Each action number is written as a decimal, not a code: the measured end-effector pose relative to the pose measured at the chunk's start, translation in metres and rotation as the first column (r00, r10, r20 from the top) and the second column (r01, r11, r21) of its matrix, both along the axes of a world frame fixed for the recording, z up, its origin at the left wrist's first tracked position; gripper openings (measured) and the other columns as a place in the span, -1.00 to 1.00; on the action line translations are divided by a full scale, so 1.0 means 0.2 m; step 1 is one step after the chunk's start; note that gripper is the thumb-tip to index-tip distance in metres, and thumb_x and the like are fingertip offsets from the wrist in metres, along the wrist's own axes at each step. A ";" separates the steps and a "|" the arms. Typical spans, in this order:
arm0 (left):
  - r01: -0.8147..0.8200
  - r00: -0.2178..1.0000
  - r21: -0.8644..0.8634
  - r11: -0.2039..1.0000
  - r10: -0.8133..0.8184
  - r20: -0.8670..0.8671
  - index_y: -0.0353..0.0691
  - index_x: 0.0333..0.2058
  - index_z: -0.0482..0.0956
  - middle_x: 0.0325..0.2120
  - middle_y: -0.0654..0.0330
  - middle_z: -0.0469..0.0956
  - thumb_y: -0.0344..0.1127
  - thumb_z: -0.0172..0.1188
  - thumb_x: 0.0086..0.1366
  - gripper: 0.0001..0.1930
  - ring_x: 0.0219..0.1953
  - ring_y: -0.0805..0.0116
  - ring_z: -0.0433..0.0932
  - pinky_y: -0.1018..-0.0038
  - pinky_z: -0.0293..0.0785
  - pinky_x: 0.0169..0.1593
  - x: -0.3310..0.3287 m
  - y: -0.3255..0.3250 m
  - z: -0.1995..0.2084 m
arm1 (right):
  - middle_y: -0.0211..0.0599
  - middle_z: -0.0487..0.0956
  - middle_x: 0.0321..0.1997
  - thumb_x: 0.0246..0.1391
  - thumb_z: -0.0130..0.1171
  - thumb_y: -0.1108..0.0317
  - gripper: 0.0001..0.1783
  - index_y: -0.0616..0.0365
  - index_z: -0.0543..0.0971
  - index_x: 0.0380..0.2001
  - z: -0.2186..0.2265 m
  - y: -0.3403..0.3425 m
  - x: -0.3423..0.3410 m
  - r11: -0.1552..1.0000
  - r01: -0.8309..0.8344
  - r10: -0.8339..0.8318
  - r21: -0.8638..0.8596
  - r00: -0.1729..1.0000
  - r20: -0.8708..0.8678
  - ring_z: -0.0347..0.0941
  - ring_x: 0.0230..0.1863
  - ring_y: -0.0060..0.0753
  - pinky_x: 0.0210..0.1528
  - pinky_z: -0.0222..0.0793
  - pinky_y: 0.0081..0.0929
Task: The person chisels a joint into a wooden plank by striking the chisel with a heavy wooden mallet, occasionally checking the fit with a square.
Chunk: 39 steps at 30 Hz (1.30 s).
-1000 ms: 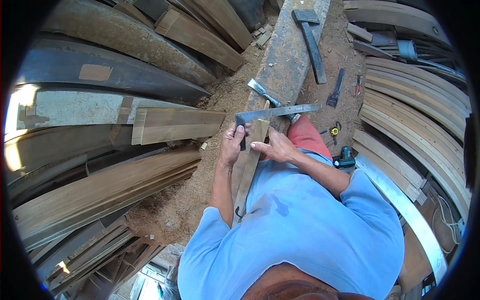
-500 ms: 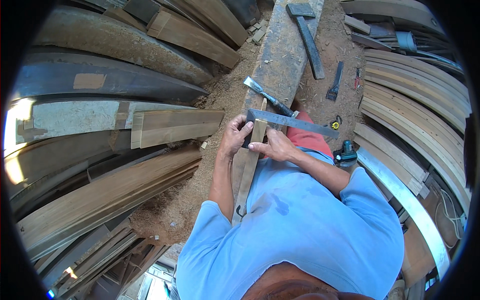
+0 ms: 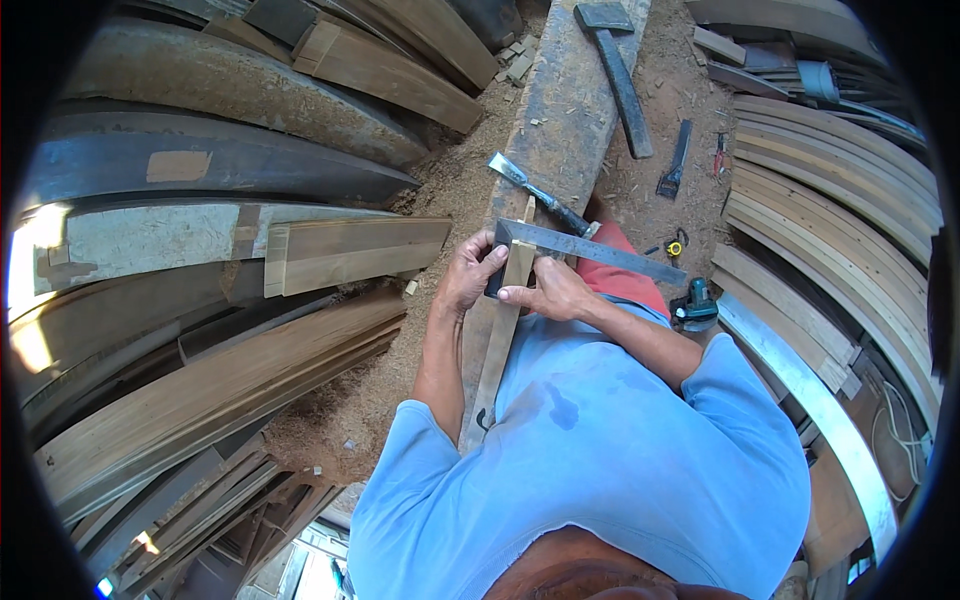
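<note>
A narrow wooden strip [image 3: 497, 350] lies lengthwise on a long grey plank [image 3: 570, 110] in front of me. A metal try square [image 3: 590, 248] sits across the strip's far end, its blade pointing right and slightly down. My left hand [image 3: 468, 276] grips the square's dark stock against the strip's left edge. Just below the blade, my right hand [image 3: 556, 293] pinches the strip, index finger stretched across the wood. Whether it also holds a marker is hidden. A chisel [image 3: 538, 194] lies just beyond the square.
A hammer-like tool [image 3: 618, 62] rests at the plank's far end. A small dark tool [image 3: 675, 160], pliers [image 3: 720, 155], a tape measure [image 3: 675, 246] and a green power tool [image 3: 694, 305] lie on the sawdust at right. Stacked timber [image 3: 350, 250] lines both sides.
The try square's blade has swung clockwise, from pointing up-right to pointing down-right across the strip. Both hands stayed at the strip's far end.
</note>
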<state>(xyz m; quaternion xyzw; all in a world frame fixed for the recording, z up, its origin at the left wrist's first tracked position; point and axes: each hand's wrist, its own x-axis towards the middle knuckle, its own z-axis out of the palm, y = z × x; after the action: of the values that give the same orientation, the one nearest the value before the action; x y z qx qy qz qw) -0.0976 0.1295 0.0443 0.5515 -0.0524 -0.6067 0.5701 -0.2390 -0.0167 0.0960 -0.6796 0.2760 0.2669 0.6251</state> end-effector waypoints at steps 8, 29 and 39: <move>-0.022 0.999 -0.003 1.000 0.022 0.030 -0.24 -0.11 0.63 -0.27 0.32 0.64 -0.33 0.27 0.40 -0.84 -0.24 0.58 0.55 0.52 0.54 -0.09 0.00 0.01 -0.01 | 0.31 0.61 -0.01 0.04 0.36 -0.22 -0.09 0.43 0.46 0.14 0.00 0.00 0.01 1.000 -0.003 0.003 0.007 1.000 0.019 0.56 0.08 0.27 0.12 0.45 0.03; -0.179 0.983 -0.055 0.982 0.181 0.037 -0.23 -0.11 0.62 -0.27 0.34 0.65 -0.26 0.30 0.41 -0.80 -0.27 0.59 0.56 0.54 0.55 -0.11 0.00 -0.03 -0.19 | 0.43 0.62 -0.18 -0.02 0.36 -0.37 0.03 0.64 0.48 -0.08 -0.11 0.06 -0.04 0.995 0.058 -0.053 -0.083 0.997 0.054 0.61 -0.05 0.33 0.00 0.51 0.07; -0.537 0.843 -0.229 0.812 0.525 -0.115 -0.15 -0.09 0.57 -0.31 0.39 0.60 -0.37 0.23 0.44 -0.88 -0.28 0.61 0.55 0.57 0.53 -0.13 0.03 0.04 -0.17 | 0.15 0.69 -0.27 0.08 0.37 -0.22 -0.13 0.47 0.49 0.06 -0.16 0.08 -0.06 0.986 0.019 -0.002 -0.167 0.995 0.100 0.72 -0.31 -0.08 -0.23 0.61 -0.15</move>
<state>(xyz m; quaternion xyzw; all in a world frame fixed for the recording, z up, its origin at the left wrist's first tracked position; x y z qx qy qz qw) -0.0915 0.1385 0.0104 0.4530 0.0400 -0.4243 0.7831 -0.2513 -0.0014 0.0642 -0.7407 0.2696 0.2051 0.5802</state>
